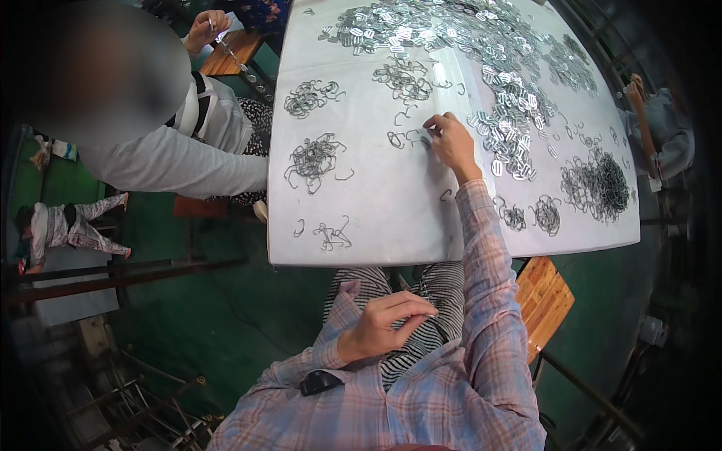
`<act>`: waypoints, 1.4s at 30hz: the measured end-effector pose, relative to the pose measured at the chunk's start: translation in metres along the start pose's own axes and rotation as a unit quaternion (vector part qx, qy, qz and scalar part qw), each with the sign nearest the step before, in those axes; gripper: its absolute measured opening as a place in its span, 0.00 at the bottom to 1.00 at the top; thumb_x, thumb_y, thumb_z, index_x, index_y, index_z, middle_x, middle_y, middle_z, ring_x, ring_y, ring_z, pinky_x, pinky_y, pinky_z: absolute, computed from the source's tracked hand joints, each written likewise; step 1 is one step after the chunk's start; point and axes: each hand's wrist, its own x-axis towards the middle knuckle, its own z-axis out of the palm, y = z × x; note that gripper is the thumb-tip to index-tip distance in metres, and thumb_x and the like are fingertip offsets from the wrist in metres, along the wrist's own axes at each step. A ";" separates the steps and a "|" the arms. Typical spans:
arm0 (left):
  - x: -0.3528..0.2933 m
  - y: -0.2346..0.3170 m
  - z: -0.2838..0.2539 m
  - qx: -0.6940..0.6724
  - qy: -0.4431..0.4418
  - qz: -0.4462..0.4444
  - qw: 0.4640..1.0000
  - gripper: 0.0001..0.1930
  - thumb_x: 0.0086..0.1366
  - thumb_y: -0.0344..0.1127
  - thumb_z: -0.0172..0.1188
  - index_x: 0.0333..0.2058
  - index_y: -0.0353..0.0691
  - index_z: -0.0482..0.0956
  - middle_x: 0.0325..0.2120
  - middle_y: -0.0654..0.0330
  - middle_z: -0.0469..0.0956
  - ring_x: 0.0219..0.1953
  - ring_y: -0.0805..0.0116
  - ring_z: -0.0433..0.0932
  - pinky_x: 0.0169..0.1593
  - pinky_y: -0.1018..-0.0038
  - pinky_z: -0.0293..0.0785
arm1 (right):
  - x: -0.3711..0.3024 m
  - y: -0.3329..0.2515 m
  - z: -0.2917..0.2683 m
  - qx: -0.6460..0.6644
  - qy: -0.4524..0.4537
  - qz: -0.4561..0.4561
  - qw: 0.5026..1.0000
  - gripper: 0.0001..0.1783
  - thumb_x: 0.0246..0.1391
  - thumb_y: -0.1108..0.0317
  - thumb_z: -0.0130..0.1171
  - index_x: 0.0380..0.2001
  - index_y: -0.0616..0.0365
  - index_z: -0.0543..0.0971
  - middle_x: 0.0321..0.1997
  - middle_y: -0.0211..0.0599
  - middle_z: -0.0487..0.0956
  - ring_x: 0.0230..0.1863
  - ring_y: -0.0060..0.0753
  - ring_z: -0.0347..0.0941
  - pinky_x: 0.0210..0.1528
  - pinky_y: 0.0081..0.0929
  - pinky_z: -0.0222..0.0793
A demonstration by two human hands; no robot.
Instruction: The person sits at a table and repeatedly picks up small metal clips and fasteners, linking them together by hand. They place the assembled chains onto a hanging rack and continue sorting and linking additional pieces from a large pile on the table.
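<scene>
My right hand (453,146) reaches over the white table, thumb and fingers drawn together beside a few loose wire hooks (396,139). Whether a hook is between those fingertips is too small to tell. Above my lap, my left hand (391,323) is closed in a pinch, with a small silvery metal piece (432,313) at its fingertips. Most of that piece is hidden by the fingers. Past my right hand lies a pile of bent wire hooks (406,79). To its right spreads a band of flat slotted metal plates (515,124).
Smaller hook piles (314,161) lie along the left of the white table (391,225); a dense wire pile (602,184) is at the right. A co-worker's sleeve (203,171) reaches the left edge, their hand (209,28) raising a metal chain (244,68). A wooden stool (547,297) stands lower right.
</scene>
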 end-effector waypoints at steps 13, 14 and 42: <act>0.001 0.005 -0.007 -0.052 0.022 0.020 0.998 0.11 0.54 0.20 0.63 0.37 0.36 0.82 0.34 0.58 0.81 0.36 0.62 0.82 0.39 0.72 0.79 | -0.001 -0.004 0.010 -0.089 -0.075 -0.023 0.993 0.13 0.50 0.61 0.65 0.30 0.60 0.78 0.34 0.43 0.80 0.38 0.51 0.76 0.38 0.42 0.70; 0.000 0.003 -0.005 -0.053 0.026 0.023 0.998 0.11 0.54 0.19 0.63 0.37 0.36 0.82 0.35 0.57 0.81 0.37 0.62 0.82 0.39 0.72 0.79 | -0.003 -0.004 0.010 -0.093 -0.070 -0.029 0.993 0.12 0.51 0.62 0.63 0.30 0.61 0.77 0.33 0.43 0.80 0.38 0.51 0.76 0.38 0.43 0.69; 0.014 0.013 0.007 0.053 -0.031 -0.006 0.998 0.10 0.52 0.17 0.64 0.34 0.35 0.83 0.31 0.55 0.83 0.33 0.64 0.82 0.38 0.75 0.78 | -0.146 0.143 -0.187 -0.049 0.099 0.225 0.968 0.12 0.44 0.59 0.68 0.28 0.56 0.86 0.24 0.38 0.83 0.27 0.38 0.79 0.33 0.31 0.72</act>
